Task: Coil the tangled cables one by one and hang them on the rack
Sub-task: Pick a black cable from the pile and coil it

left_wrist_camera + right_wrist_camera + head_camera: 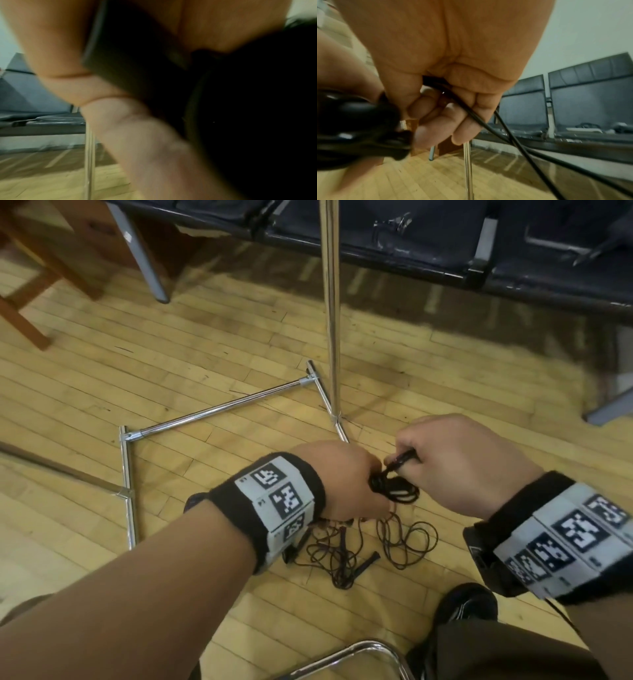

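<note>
A small coil of black cable point(397, 489) hangs between my two hands above the wooden floor. My left hand point(346, 481) grips the bundled loops from the left. My right hand point(445, 453) pinches the cable's black plug end point(404, 457) just above the coil; in the right wrist view its curled fingers point(436, 121) hold the thin black cable point(513, 138). Below them, a tangle of dark cables point(363, 546) lies on the floor. The chrome rack's upright pole point(331, 302) rises right behind my hands. The left wrist view is blurred and mostly blocked by my hand.
The rack's chrome base bars point(219, 407) lie on the floor to the left. A row of dark seats point(428, 241) stands behind, wooden furniture point(41, 251) at far left. A chrome chair frame point(359, 652) and my black shoe point(466, 604) are near the bottom.
</note>
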`<action>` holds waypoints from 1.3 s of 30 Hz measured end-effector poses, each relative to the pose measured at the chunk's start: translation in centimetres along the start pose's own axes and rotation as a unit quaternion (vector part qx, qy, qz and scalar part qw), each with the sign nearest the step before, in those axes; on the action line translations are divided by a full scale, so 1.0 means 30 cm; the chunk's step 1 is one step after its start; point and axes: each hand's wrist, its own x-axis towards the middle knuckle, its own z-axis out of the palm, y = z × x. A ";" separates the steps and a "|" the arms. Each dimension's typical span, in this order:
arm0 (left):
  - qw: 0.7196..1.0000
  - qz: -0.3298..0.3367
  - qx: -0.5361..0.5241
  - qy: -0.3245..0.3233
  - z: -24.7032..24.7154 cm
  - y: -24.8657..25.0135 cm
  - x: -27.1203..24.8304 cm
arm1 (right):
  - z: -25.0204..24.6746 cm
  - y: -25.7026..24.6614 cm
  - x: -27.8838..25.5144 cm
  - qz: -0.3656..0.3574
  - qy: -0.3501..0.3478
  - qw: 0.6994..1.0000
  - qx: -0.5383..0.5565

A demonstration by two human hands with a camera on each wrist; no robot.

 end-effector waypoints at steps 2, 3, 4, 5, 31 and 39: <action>0.997 -0.035 -0.052 0.054 -0.015 -0.027 0.013 | -0.012 -0.020 -0.001 -0.013 0.028 0.999 -0.013; 0.993 -0.043 -0.074 0.083 -0.024 -0.041 0.018 | -0.015 -0.030 -0.004 -0.014 0.035 0.999 0.000; 0.988 -0.044 -0.099 0.111 -0.034 -0.052 0.022 | -0.016 -0.039 -0.008 -0.011 0.039 0.999 0.024; 0.981 -0.042 -0.131 0.136 -0.042 -0.062 0.025 | -0.014 -0.045 -0.011 -0.004 0.037 0.998 0.058; 0.937 -0.104 -0.201 0.264 -0.070 -0.128 0.046 | -0.034 0.002 -0.010 0.079 0.109 0.883 0.449; 0.953 -0.039 -0.181 0.241 -0.056 -0.099 0.039 | -0.017 0.019 -0.013 0.068 0.056 0.943 0.320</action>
